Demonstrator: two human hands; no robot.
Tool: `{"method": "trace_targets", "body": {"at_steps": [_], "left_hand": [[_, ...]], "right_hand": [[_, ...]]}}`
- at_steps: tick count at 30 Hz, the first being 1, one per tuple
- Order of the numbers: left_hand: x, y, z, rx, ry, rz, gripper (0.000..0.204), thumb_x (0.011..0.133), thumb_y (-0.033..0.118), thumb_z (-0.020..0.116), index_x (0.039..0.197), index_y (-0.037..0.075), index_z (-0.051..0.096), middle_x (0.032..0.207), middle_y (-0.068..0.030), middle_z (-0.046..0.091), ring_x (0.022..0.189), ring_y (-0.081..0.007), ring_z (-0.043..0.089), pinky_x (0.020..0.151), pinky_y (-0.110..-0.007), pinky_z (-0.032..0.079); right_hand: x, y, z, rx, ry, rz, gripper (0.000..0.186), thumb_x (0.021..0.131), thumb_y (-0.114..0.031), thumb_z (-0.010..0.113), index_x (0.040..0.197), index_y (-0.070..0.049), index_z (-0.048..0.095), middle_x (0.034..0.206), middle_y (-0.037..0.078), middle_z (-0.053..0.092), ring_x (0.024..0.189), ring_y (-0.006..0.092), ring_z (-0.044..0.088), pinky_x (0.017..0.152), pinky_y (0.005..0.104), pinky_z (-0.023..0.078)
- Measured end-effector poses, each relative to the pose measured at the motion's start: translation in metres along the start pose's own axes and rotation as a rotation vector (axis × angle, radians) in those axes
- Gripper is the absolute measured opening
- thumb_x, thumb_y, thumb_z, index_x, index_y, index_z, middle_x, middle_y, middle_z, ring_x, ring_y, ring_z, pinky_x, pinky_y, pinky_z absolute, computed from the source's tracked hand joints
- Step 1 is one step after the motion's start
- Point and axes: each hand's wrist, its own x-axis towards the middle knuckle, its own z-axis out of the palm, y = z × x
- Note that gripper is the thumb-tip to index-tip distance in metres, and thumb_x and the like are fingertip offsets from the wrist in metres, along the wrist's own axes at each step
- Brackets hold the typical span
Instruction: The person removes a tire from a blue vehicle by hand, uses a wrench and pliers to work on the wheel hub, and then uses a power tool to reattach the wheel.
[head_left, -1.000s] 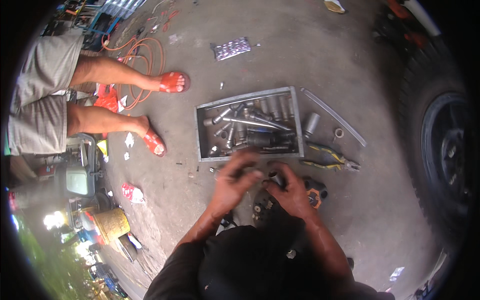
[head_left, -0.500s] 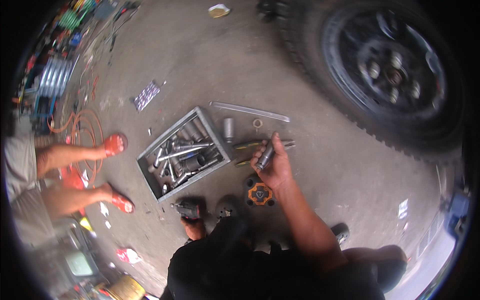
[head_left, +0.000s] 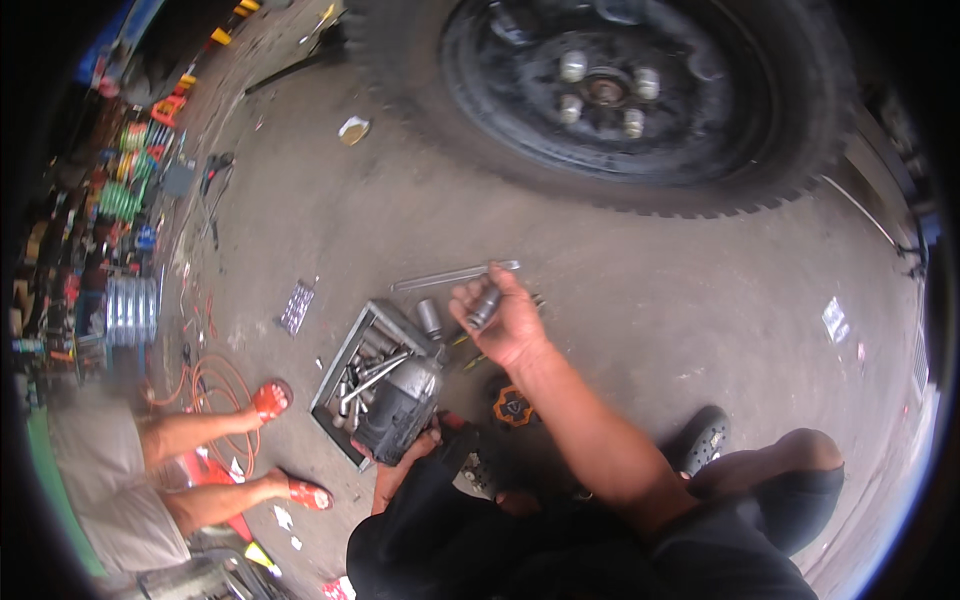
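My left hand (head_left: 424, 444) is wrapped round the handle of an impact wrench (head_left: 403, 398), grey and black, lifted over the near side of a metal tray (head_left: 338, 360) of sockets and bars. A large steel socket (head_left: 484, 307) lies across my right hand (head_left: 516, 328), with the fingers curled about it and the palm turned up. Another socket (head_left: 430, 317) stands on the floor beside the tray. Beyond my right hand lies a long steel bar (head_left: 440, 277). Yellow-handled pliers (head_left: 472, 361) are partly hidden under my right wrist.
A big wheel (head_left: 610, 180) with several lug nuts showing stands ahead. An orange and black cap (head_left: 513, 406) lies beside my right forearm. Another person's red shoe (head_left: 272, 399) is at the left, near an orange hose (head_left: 232, 362). A blister pack (head_left: 297, 306) lies beyond the tray.
The impact wrench has risen from near the floor, and it now covers part of the tray. My right hand still has the socket. The view has turned toward the wheel.
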Motion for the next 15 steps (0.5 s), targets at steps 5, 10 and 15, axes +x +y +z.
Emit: {"method": "trace_targets", "body": {"at_steps": [5, 10, 15], "left_hand": [[0.027, 0.052, 0.041, 0.156, -0.153, 0.097, 0.021, 0.074, 0.01, 0.066, 0.094, 0.004, 0.063, 0.082, -0.0048, 0.063, 0.075, -0.0164, 0.059, 0.069, -0.03, 0.047], [0.044, 0.07, 0.055, 0.87, -0.291, 0.671, 0.035, 0.069, 0.016, 0.071, 0.1, 0.002, 0.06, 0.086, -0.0144, 0.064, 0.078, -0.03, 0.063, 0.071, -0.035, 0.05], [0.047, 0.119, 0.081, 0.882, -0.123, 0.894, 0.055, 0.06, 0.025, 0.077, 0.105, 0.001, 0.057, 0.081, -0.0166, 0.064, 0.071, -0.0363, 0.064, 0.064, -0.043, 0.052]], "right_hand": [[-0.031, -0.015, 0.025, 0.029, -0.024, -0.067, 0.022, 0.088, -0.03, 0.058, 0.092, -0.01, 0.049, 0.082, 0.008, 0.052, 0.083, 0.0284, 0.058, 0.074, 0.0443, 0.051], [-0.042, -0.042, 0.027, -0.145, 0.045, -0.023, 0.015, 0.091, -0.026, 0.054, 0.087, -0.013, 0.049, 0.069, 0.003, 0.049, 0.066, 0.0228, 0.056, 0.061, 0.0395, 0.051], [-0.056, -0.07, 0.059, -0.208, -0.144, -0.059, 0.02, 0.089, -0.029, 0.058, 0.086, -0.013, 0.047, 0.064, 0.002, 0.046, 0.058, 0.0186, 0.053, 0.056, 0.0363, 0.049]]}}
